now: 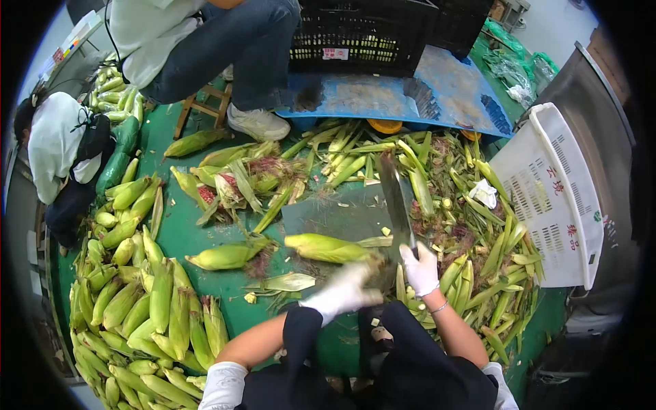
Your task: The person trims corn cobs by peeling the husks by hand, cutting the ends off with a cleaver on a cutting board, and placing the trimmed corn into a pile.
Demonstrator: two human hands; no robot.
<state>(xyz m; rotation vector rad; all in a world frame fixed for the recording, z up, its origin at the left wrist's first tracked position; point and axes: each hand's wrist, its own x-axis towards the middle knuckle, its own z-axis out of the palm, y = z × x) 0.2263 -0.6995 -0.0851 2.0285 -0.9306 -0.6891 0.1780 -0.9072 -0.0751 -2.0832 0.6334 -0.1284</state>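
Observation:
My right hand (419,269), in a white glove, is wrapped around the handle of a large knife (394,195) whose wide blade points away from me. My left hand (344,294), also gloved, is smeared by motion just below the silk end of an ear of corn (323,247); whether it touches the ear I cannot tell. That ear lies in its green husk at the near edge of a dark cutting board (342,217). Another husked ear (227,255) with brown silk rests to the left on the green floor. A loose husk leaf (285,282) lies beside my left hand.
A big pile of corn ears (137,311) fills the left side. Husk trimmings (471,273) heap up at right, beside a white crate (557,198). Black crates (359,34) stand on a blue pallet (362,96) behind. Two other people sit or crouch at upper left.

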